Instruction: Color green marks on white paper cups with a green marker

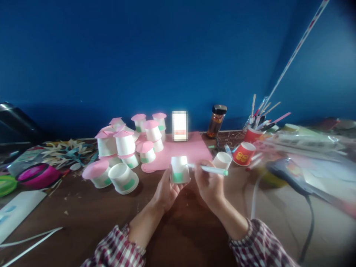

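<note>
An upside-down white paper cup (pixel 179 165) with a green patch low on its side rests in my left hand (pixel 167 191), whose fingers wrap round its lower part. My right hand (pixel 209 181) grips a marker (pixel 213 170) with a pale barrel and a green end. The marker's tip is close to the cup's right side; whether it touches I cannot tell. Beyond the hands lies a sheet of pink paper (pixel 191 146). Another white paper cup (pixel 222 160) stands just right of my right hand. On the left, a white cup with a green patch (pixel 124 178) sits on the table.
Several cups with pink paper roofs (pixel 125 144) cluster at the left. A dark-lidded jar (pixel 217 121) stands by the wall. Red paper cups (pixel 244 154), one holding pens, and a glue gun (pixel 290 174) with its cable are at the right. A magenta pouch (pixel 38 175) lies far left.
</note>
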`<state>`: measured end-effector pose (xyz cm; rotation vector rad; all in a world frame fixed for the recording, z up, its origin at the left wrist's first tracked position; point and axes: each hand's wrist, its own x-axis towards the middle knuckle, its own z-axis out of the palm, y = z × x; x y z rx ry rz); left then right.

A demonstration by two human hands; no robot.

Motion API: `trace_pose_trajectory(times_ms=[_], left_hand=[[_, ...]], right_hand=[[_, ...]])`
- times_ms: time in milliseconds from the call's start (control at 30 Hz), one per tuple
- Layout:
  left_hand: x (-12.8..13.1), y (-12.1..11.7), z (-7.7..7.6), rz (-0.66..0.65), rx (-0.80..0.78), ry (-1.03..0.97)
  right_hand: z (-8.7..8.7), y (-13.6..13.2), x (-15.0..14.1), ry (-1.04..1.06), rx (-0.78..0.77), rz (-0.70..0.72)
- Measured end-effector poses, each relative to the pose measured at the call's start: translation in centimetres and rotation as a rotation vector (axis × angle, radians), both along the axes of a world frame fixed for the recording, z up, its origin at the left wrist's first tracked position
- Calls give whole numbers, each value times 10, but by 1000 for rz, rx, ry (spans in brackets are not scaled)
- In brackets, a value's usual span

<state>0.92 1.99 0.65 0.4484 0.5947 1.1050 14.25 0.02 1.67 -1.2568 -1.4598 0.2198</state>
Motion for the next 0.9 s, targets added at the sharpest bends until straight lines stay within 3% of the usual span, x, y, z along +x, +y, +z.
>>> trace_pose_trajectory(times_ms=[333,900], left_hand=[[-4,3,-9,-1,33,-3],[1,-2,-2,-15,-20,-3]], right_hand=[[3,-2,-1,-46,-16,-10],[-3,-5,-4,20,8,67]])
